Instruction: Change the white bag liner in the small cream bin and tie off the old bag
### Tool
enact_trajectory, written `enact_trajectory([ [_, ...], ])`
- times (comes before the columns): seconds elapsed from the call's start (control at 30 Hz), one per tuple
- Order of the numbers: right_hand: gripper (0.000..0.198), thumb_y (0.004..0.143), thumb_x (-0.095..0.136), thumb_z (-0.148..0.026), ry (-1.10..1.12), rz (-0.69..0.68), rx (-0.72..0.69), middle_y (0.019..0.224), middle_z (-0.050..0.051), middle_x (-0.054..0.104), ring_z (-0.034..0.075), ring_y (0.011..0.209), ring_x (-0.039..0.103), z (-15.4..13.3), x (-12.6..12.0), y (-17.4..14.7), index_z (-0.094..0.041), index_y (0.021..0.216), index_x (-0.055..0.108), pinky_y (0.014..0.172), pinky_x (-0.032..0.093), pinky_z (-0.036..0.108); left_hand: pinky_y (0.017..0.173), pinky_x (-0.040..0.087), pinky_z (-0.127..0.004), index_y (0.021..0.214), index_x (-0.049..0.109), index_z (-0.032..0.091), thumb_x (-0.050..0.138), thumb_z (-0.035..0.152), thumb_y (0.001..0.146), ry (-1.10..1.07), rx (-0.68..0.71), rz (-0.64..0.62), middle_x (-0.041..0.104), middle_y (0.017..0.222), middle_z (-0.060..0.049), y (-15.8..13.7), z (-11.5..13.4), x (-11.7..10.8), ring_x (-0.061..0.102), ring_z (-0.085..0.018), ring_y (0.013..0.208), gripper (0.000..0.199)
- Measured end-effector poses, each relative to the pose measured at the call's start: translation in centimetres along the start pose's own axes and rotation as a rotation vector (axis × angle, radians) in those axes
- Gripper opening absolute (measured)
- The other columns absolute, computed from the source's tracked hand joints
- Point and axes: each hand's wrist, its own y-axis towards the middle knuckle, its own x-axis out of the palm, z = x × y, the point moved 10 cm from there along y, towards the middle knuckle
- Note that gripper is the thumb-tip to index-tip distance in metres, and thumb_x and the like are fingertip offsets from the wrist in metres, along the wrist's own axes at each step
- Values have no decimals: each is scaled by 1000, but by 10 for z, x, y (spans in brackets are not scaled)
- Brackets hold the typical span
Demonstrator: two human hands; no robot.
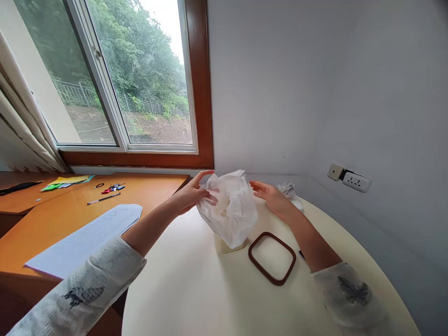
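Note:
A thin white plastic bag (233, 212) is draped over a small cream bin (227, 246) on the round table, hiding most of it. At the bag's left side is my left hand (191, 193); it grips the bag, and some of its fingers show through the translucent film. My right hand (273, 199) is held to the right of the bag, fingers stretched out and apart from it, with nothing in them. Below the right hand, a brown rounded-square ring (272, 281) lies flat on the table.
Crumpled clear plastic (289, 190) lies behind my right hand. To the left, a wooden desk (157, 184) bears written paper sheets (91, 238), a pen (104, 199) and small coloured items (114, 188). A wall socket (356, 181) is at right, beyond the cream table's (182, 289) curved edge.

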Motion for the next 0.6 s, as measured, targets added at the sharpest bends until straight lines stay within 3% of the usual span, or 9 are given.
enact_trajectory([
  [0.07, 37, 71, 62, -44, 114, 43, 67, 118, 7, 55, 23, 113, 48, 2, -9, -2, -25, 102, 62, 90, 43, 38, 71, 52, -35, 130, 31, 35, 61, 12, 68, -11, 28, -50, 64, 93, -2, -2, 3, 3, 67, -18, 74, 73],
  [0.13, 41, 74, 57, -52, 174, 9, 82, 117, 8, 54, 24, 110, 50, -6, -3, -7, -26, 105, 59, 81, 49, 36, 74, 51, -34, 128, 37, 35, 62, 14, 69, 3, 42, -94, 63, 101, -4, -4, 6, 8, 66, -18, 81, 68],
  [0.23, 43, 72, 60, -51, 76, -121, 59, 110, 6, 58, 23, 100, 55, -23, 25, -17, -26, 107, 57, 74, 50, 33, 74, 50, -32, 118, 50, 26, 61, 19, 71, 46, 32, -144, 58, 114, -8, -7, 7, 18, 63, -20, 89, 49],
  [0.33, 35, 70, 64, -44, -55, -153, 25, 94, 5, 64, 20, 86, 59, -33, 40, -22, -22, 96, 62, 69, 47, 29, 78, 48, -33, 110, 58, 18, 60, 21, 71, 87, 13, -154, 56, 118, -10, -11, 5, 23, 61, -22, 94, 39],
  [0.5, 32, 72, 61, -40, 211, -57, 63, 93, 6, 66, 20, 83, 61, -9, 20, -26, -19, 96, 62, 68, 46, 28, 78, 46, -32, 117, 56, 21, 61, 23, 72, 89, 55, -50, 53, 124, -9, -31, 1, 0, 61, -19, 86, 45],
  [0.6, 34, 73, 59, -40, 352, 3, 99, 101, 7, 65, 22, 92, 60, 17, -1, -38, -23, 102, 61, 73, 47, 31, 80, 46, -31, 123, 52, 26, 62, 26, 73, 110, 94, 6, 49, 130, -7, -52, -7, -19, 54, -23, 102, 52],
])
